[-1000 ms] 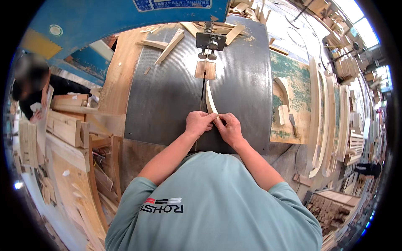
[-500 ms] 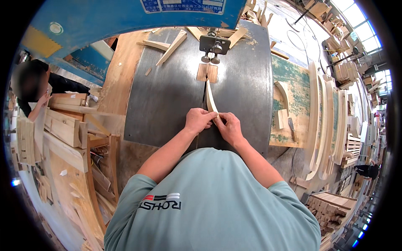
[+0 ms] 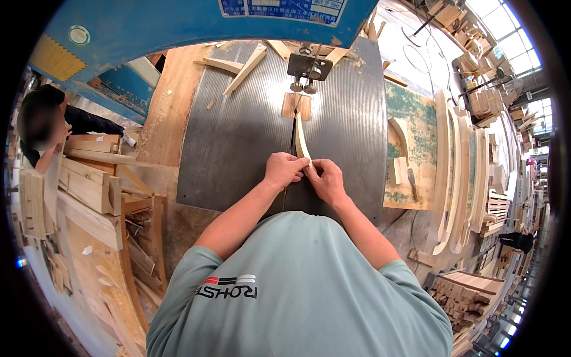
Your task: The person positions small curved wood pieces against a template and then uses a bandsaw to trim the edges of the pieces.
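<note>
A thin, curved strip of pale wood [image 3: 301, 138] lies on the grey metal saw table [image 3: 238, 137], its far end at the blade below the black guide block [image 3: 308, 66]. My left hand [image 3: 284, 168] pinches the near end of the strip from the left. My right hand [image 3: 324, 178] grips the same end from the right, the fingers of both hands touching. My forearms come up from my green shirt at the lower edge.
Offcuts [image 3: 244, 68] lie at the table's far edge under the blue saw housing [image 3: 178, 24]. Long curved wooden parts [image 3: 449, 166] are stacked on the right. Wooden blocks [image 3: 89, 184] pile up on the left, where another person [image 3: 41, 122] stands.
Both hands keep the same grip on the strip; the strip and hands have barely shifted while the view has drifted slightly.
</note>
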Available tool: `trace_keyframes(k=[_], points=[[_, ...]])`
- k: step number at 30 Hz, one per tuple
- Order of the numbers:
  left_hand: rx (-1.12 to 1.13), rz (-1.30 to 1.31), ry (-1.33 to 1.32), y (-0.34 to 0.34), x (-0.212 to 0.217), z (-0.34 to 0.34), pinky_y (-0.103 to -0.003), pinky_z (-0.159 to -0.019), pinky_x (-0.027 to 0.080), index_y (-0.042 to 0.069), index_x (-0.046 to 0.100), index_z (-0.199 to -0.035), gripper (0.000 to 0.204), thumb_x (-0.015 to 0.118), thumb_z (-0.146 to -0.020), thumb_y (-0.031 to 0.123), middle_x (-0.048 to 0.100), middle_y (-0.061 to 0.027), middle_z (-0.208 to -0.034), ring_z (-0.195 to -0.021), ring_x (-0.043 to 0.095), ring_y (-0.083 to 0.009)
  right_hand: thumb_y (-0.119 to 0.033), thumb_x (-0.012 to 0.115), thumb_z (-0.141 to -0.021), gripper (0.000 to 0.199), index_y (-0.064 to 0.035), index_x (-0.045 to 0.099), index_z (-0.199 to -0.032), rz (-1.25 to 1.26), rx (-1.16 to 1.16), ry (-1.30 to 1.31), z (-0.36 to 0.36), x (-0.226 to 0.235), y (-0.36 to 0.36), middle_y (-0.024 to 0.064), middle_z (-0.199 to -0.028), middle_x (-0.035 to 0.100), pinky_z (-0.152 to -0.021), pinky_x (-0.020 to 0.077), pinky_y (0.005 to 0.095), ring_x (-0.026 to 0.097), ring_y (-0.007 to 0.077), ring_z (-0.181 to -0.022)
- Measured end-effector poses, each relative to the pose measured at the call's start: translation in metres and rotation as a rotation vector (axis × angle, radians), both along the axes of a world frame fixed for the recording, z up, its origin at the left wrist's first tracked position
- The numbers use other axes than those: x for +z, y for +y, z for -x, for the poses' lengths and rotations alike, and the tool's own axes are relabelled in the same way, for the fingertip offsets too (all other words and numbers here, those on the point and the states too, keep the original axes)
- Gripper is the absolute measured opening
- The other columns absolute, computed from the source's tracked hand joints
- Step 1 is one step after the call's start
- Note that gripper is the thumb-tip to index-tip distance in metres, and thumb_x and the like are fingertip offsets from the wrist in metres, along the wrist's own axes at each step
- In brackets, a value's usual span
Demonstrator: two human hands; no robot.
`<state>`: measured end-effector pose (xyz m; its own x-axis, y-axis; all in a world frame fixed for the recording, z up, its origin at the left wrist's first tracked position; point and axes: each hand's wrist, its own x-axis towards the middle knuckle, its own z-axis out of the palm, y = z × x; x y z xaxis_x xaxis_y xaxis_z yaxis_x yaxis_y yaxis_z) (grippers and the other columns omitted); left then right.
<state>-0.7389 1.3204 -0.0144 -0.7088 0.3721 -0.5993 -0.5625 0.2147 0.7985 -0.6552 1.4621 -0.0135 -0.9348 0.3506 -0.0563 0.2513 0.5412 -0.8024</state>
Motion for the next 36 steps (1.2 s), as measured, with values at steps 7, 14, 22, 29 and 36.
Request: trace_keyframes(k=[7,14,22,29,36], points=[[0.037,0.005,-0.019,-0.004,0.004,-0.002,-0.025,-0.062,0.059,-0.008,0.071,-0.093,0.034,0.079,-0.086,0.024,0.071,-0.0099,-0.081,-0.067,0.068,-0.0129,-0.025,0.075,-0.090,0.028,0.0025,0.072,-0.094,-0.020,0.051,0.054,0.004,-0.003,0.001,0.0151,-0.082,0.069,-0.069,0.0529,0.0364,0.066,0.0244,-0.075],[0.030,-0.013,-0.035,-0.003,0.000,0.002,-0.024,-0.061,0.058,-0.007,0.071,-0.091,0.032,0.080,-0.085,0.023,0.071,-0.0095,-0.081,-0.066,0.067,-0.0124,-0.023,0.076,-0.089,0.026,0.0020,0.072,-0.092,-0.051,0.071,0.094,0.006,-0.005,0.003,0.0164,-0.082,0.068,-0.068,0.0521,0.0386,0.066,0.0283,-0.074],[0.058,-0.023,-0.086,0.000,0.003,0.003,-0.024,-0.059,0.058,-0.007,0.071,-0.088,0.031,0.082,-0.084,0.022,0.069,-0.0083,-0.079,-0.065,0.066,-0.0123,-0.016,0.076,-0.085,0.019,0.0017,0.070,-0.089,-0.022,0.076,-0.001,0.005,0.011,0.006,0.0158,-0.083,0.065,-0.070,0.0523,0.0406,0.065,0.0317,-0.077],[0.080,-0.040,-0.102,0.006,0.000,0.006,-0.025,-0.057,0.058,-0.008,0.071,-0.087,0.030,0.081,-0.084,0.020,0.069,-0.0091,-0.078,-0.062,0.066,-0.0127,-0.014,0.075,-0.086,0.018,0.0023,0.070,-0.092,0.004,0.085,0.030,-0.001,0.007,0.015,0.0154,-0.084,0.064,-0.069,0.0519,0.0395,0.064,0.0305,-0.076],[0.094,-0.056,-0.100,0.011,0.001,0.006,-0.024,-0.056,0.058,-0.009,0.070,-0.087,0.031,0.081,-0.084,0.020,0.069,-0.0095,-0.077,-0.061,0.066,-0.0126,-0.014,0.074,-0.087,0.017,0.0016,0.070,-0.093,0.035,0.082,0.036,0.000,0.008,0.021,0.0143,-0.083,0.064,-0.067,0.0511,0.0386,0.063,0.0288,-0.073]])
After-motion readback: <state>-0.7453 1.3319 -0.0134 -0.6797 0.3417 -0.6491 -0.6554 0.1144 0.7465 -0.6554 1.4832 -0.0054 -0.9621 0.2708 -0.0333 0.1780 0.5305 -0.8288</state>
